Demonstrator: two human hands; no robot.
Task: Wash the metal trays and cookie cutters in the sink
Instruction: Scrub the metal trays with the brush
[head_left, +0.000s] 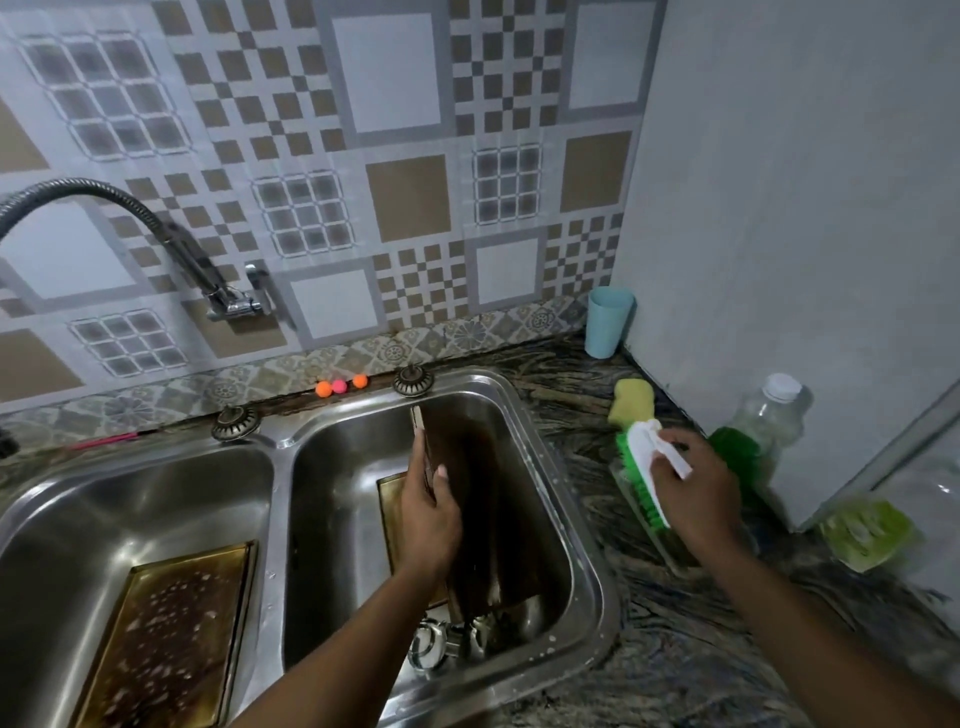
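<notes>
As left hand (428, 514) grips tray (480, 519), right hand (696, 493) holds bristled brush (640, 460).

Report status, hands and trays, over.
Left hand gripping dark tray on edge, right basin. Right hand gripping scrub brush on counter. Second tray sudsy, left basin. Nothing blocking.

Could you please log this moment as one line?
left hand: holds dark tray upright, right basin | right hand: grips green brush over counter | soapy tray: left basin

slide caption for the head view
Left hand holds a tray upright in the sink while right hand grips the green brush.
</notes>
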